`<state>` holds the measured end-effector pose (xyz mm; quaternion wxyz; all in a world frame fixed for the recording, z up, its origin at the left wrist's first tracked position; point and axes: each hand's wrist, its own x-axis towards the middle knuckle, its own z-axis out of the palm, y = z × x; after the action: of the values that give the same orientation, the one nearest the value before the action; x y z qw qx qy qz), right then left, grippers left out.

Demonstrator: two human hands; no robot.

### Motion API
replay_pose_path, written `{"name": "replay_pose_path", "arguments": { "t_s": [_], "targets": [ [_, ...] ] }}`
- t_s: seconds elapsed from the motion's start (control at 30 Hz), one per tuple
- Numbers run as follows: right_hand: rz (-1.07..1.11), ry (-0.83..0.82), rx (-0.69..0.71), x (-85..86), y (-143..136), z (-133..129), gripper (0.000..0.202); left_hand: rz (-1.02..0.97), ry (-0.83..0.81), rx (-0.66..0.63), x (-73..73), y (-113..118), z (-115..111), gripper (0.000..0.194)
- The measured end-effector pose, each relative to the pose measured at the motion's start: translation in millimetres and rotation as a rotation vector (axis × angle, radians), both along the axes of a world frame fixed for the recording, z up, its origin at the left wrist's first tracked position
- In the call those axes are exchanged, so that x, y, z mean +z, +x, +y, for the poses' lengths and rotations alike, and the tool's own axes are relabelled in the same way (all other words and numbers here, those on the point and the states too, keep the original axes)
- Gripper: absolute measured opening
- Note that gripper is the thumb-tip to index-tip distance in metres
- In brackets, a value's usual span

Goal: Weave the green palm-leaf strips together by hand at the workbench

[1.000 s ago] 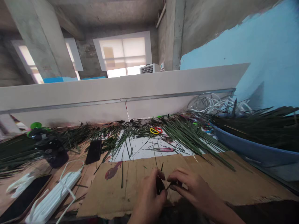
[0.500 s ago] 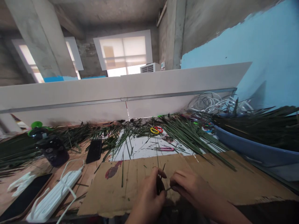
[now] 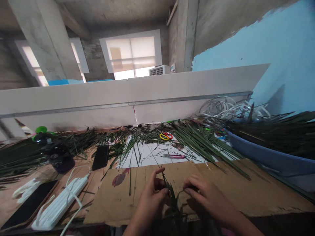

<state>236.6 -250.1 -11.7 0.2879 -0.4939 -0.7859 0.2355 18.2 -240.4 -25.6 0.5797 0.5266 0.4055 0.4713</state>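
Dark green leaf strips form a bunch between my hands over the cardboard's near edge; its lower part is lost in shadow. My left hand grips the bunch from the left with thumb and bent fingers, the index finger raised beside a thin upright strip. On the other side, my right hand pinches the tip of one strip, which curves back down to the bunch. Beneath lies a brown cardboard sheet with a dark red stain. Pink-handled snips rest beyond it on white paper.
Scissors with yellow and red handles lie among cut leaves. At right stands a blue tub full of leaves. On the left are a phone, a dark bottle, a white power strip and a tablet-like device.
My hands have moved apart slightly, and the leaf bunch now shows between them. My left index finger has lifted. My right hand has drawn a strip to the right.
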Motion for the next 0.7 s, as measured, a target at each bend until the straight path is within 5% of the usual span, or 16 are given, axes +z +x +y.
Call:
{"name": "replay_pose_path", "arguments": {
  "t_s": [0.27, 0.5, 0.7],
  "targets": [
    [-0.037, -0.069, -0.086, -10.1, -9.1, -1.1, 0.013, -0.060, 0.002, 0.267, -6.5, 11.8, 4.6, 0.094],
    [-0.020, 0.038, -0.096, 2.5, -19.4, -3.0, 0.012, 0.017, 0.057, 0.285, -16.8, 21.0, 11.3, 0.028],
    [0.136, 0.225, -0.072, 23.4, -27.5, 7.0, 0.034, 0.152, 0.172, 0.236, -15.1, 22.3, 6.6, 0.010]
  ]
}}
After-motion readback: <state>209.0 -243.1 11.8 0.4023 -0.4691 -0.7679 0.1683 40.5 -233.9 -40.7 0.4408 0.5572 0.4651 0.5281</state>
